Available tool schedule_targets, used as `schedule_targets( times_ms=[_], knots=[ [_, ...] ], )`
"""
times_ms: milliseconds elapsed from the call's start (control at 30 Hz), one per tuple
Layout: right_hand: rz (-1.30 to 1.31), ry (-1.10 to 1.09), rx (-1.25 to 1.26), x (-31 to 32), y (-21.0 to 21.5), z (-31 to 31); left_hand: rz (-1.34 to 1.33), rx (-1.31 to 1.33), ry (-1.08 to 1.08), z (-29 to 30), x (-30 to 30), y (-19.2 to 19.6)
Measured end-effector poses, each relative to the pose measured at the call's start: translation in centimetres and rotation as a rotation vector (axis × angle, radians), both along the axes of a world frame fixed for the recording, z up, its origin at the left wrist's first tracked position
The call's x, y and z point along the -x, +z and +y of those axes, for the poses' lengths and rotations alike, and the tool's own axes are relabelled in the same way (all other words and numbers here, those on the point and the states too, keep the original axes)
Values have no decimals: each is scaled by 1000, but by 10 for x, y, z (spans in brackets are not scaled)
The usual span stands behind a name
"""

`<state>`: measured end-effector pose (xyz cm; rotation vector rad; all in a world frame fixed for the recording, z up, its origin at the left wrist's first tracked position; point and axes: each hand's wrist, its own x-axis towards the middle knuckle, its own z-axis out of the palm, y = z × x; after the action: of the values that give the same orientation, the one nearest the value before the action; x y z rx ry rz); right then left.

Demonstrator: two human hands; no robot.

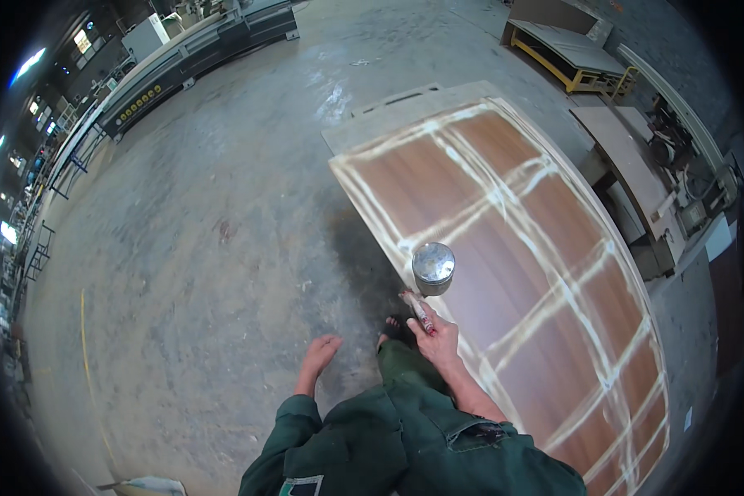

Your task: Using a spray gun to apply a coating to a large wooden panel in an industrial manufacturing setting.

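Observation:
My right hand (pixel 438 340) is closed round a slim red-and-white brush-like tool (pixel 419 312), whose tip points away from me, past the panel's near left edge. Just beyond it a silver metal can (pixel 434 266) stands upright on the panel; the hand does not touch it. The large brown wood-look panel (pixel 492 269) carries whitish streaks along its edges and in crossing lines. My left hand (pixel 323 350) hangs over the floor to the left of the panel, fingers loosely extended and holding nothing I can see.
Grey concrete floor (pixel 215 248) stretches to the left. A long machine (pixel 198 62) runs along the back left. Behind the panel's right side stand a brown-topped bench (pixel 632 169) and a yellow-framed cart (pixel 566 58). My foot (pixel 390 328) is close to the panel's left edge.

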<state>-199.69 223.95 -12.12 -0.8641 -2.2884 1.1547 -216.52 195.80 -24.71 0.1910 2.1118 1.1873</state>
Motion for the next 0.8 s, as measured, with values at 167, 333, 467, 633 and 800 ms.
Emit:
schedule_targets(
  times_ms=[167,333,467,633,800],
  knots=[
    [222,68,111,121,60,66,50,-60,-104,79,137,39],
    [111,-171,567,187,100,140,-21,-153,-77,167,246,76],
    [298,-447,256,207,79,176,-45,-184,-248,259,325,96],
    [200,-543,-56,230,76,161,-13,-793,-697,442,352,277],
    [117,-555,-176,283,98,130,218,-1067,-1332,540,300,363]
  ],
)
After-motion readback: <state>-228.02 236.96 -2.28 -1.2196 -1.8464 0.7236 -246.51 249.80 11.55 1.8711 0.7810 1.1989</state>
